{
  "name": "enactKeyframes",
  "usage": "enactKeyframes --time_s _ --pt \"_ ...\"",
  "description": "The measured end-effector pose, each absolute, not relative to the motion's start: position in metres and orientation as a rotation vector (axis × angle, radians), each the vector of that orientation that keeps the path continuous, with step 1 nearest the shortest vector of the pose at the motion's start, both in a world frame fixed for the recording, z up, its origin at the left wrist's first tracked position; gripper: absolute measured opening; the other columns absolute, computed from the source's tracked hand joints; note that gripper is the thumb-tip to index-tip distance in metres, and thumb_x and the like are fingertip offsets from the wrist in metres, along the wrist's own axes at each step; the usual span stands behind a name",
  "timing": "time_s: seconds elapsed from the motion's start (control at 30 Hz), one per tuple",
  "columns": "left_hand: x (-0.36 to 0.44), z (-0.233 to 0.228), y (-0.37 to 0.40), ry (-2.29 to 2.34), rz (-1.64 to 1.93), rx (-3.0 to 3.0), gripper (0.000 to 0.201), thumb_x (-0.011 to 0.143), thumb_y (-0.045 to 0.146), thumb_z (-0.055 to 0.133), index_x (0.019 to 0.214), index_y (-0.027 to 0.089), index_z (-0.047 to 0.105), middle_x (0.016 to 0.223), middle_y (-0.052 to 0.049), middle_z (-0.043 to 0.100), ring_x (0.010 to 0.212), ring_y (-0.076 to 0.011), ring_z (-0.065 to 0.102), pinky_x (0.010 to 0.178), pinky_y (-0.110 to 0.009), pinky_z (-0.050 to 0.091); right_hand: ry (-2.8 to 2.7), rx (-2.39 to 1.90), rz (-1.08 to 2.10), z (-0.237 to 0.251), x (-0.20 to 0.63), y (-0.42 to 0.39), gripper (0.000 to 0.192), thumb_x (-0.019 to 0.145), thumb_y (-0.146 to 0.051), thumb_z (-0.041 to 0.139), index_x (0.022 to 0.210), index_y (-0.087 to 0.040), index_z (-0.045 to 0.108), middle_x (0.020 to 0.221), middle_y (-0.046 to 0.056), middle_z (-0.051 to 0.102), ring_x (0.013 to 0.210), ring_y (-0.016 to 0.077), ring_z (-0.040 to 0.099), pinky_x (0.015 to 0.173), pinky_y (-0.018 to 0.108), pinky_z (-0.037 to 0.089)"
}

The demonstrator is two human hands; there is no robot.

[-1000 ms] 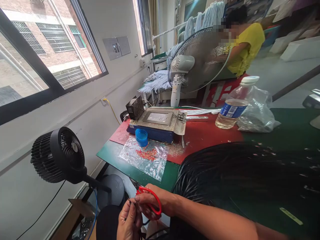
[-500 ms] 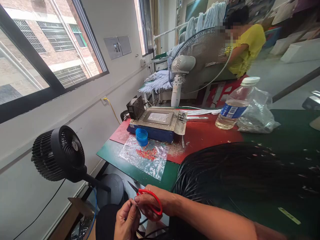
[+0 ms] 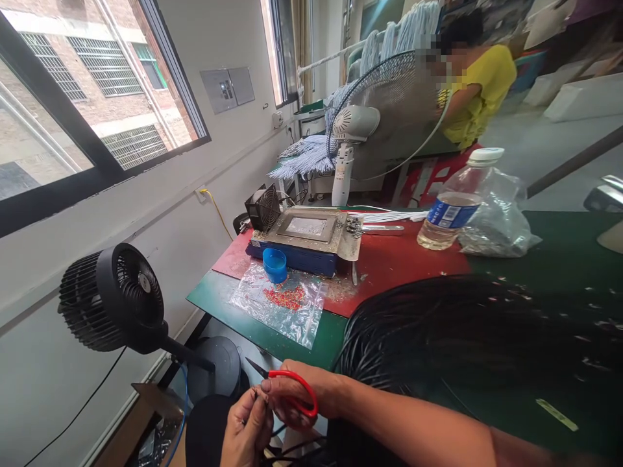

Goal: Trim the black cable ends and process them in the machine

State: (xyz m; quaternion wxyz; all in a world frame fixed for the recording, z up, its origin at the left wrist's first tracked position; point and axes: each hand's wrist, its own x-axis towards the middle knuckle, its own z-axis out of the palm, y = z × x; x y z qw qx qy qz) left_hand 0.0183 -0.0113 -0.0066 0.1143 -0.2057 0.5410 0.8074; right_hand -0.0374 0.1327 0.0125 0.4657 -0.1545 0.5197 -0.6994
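Observation:
My right hand (image 3: pixel 294 394) is closed on red-handled scissors (image 3: pixel 311 395), whose dark blades are together and point up to the left. Close against it, my left hand (image 3: pixel 247 425) pinches the end of a black cable (image 3: pixel 280 430); the tip between the fingers is small and mostly hidden. The fingertips of both hands meet at that spot, in front of the table's near edge. A large bundle of black cables (image 3: pixel 389 337) lies on the table to the right, partly behind my right forearm.
A clear plastic bag (image 3: pixel 304 331) carries small red and yellow pieces beside a blue cup (image 3: pixel 275 266). Behind stands a blue-based heating device (image 3: pixel 311 259) with a small fan. A bottle (image 3: pixel 448 217) is at right, a black fan (image 3: pixel 126 292) at left. Someone in yellow sits beyond.
Both hands hold nearly the same pose, with the scissors barely shifted. The whole view has moved very slightly.

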Motion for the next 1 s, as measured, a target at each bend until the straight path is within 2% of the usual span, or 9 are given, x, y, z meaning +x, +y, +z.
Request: enactKeyframes --time_s 0.07,0.13,0.33,0.47,0.73,0.83,1.0 --pt "0.018 -0.009 -0.013 1.645 2.326 -0.524 0.022 0.060 0.034 0.065 0.066 0.013 0.066 0.047 0.003 0.048 0.042 0.0020 0.033 0.039 -0.010 0.020 1.280 -0.346 -1.702 0.014 -0.037 0.132 0.047 0.071 -0.051 0.055 0.046 -0.011 0.051 0.034 -0.004 0.042 0.028 0.0036 0.037 0.029 0.014 0.029" --pt "0.019 -0.012 -0.014 1.636 2.329 -0.523 0.023 0.060 0.035 0.065 0.068 0.013 0.066 0.046 0.004 0.047 0.040 0.0029 0.029 0.039 -0.010 0.018 1.278 -0.327 -1.704 0.013 -0.037 0.132 0.046 0.070 -0.050 0.057 0.046 -0.011 0.050 0.035 -0.004 0.044 0.028 0.0038 0.037 0.029 0.014 0.028" --pt "0.021 -0.015 -0.011 1.510 2.453 -0.545 0.020 0.059 0.030 0.067 0.073 0.015 0.067 0.055 0.001 0.060 0.051 -0.0019 0.048 0.050 -0.011 0.038 1.258 -0.381 -1.761 0.008 -0.038 0.130 0.045 0.068 -0.050 0.057 0.044 -0.012 0.049 0.034 -0.003 0.044 0.027 0.0049 0.038 0.027 0.015 0.028" --pt "0.020 -0.019 -0.010 1.510 2.480 -0.547 0.014 0.061 0.027 0.066 0.071 0.018 0.066 0.056 0.002 0.062 0.051 -0.0012 0.049 0.049 -0.010 0.038 1.267 -0.368 -1.799 0.002 -0.039 0.128 0.042 0.068 -0.047 0.058 0.046 -0.012 0.050 0.035 -0.003 0.045 0.028 0.0051 0.039 0.028 0.015 0.028" --pt "0.016 -0.022 -0.009 1.453 2.523 -0.667 0.017 0.053 0.029 0.071 0.066 0.018 0.066 0.052 0.003 0.062 0.055 -0.0028 0.056 0.055 -0.010 0.043 1.298 -0.371 -1.866 -0.005 -0.039 0.126 0.044 0.073 -0.048 0.054 0.046 -0.013 0.050 0.035 -0.004 0.044 0.029 0.0051 0.039 0.029 0.016 0.027" --pt "0.015 -0.020 -0.008 1.475 2.543 -0.619 0.015 0.054 0.029 0.071 0.063 0.018 0.065 0.048 0.004 0.057 0.050 -0.0015 0.052 0.051 -0.009 0.040 1.311 -0.338 -1.879 -0.006 -0.039 0.125 0.046 0.072 -0.051 0.054 0.046 -0.013 0.049 0.034 -0.004 0.042 0.029 0.0053 0.038 0.029 0.016 0.026" --pt "0.013 -0.017 -0.007 1.553 2.541 -0.553 0.019 0.058 0.034 0.067 0.059 0.016 0.061 0.052 0.003 0.058 0.054 -0.0046 0.053 0.052 -0.012 0.042 1.316 -0.393 -1.934 -0.008 -0.039 0.126 0.050 0.070 -0.057 0.053 0.051 -0.011 0.053 0.035 -0.004 0.043 0.030 0.0056 0.039 0.031 0.017 0.027"
